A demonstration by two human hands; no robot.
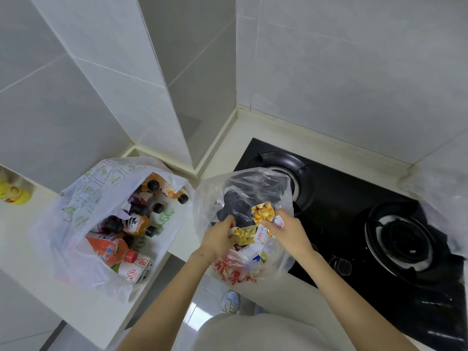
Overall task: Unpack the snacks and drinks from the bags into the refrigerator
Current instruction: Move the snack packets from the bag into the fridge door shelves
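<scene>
Head view: at the desk's front edge, the left hand (219, 238) grips a gold snack packet (243, 236) and the right hand (291, 232) pinches a yellow-flowered packet (264, 213) inside a clear bag (243, 186) beside the black hob (354, 196), with a white bag (83, 198) of drink bottles (141, 225) lying open toward the left back corner.

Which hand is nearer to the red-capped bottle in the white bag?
Left. The left hand, gripping a yellow packet, is right of the red-capped bottle; the right hand, pinching a flower-print packet, is farther right.
</scene>
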